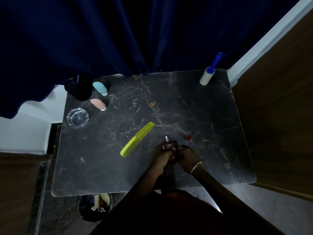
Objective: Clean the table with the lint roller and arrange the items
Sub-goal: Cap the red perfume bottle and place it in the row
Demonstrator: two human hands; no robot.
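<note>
On the dark marble table, both hands grip a dark red perfume bottle with a silver spray nozzle, near the front middle. My left hand holds its left side and my right hand, with a gold bracelet on the wrist, holds its right side. A small red cap lies just right of the bottle. A yellow-green comb lies diagonally to the left. The lint roller with a blue handle stands at the back right corner.
At the back left stand a dark cup, a light blue bottle, a pink bottle and a clear glass dish. Orange-brown fibres are scattered mid-table. A blue curtain hangs behind; wooden panels flank the right side.
</note>
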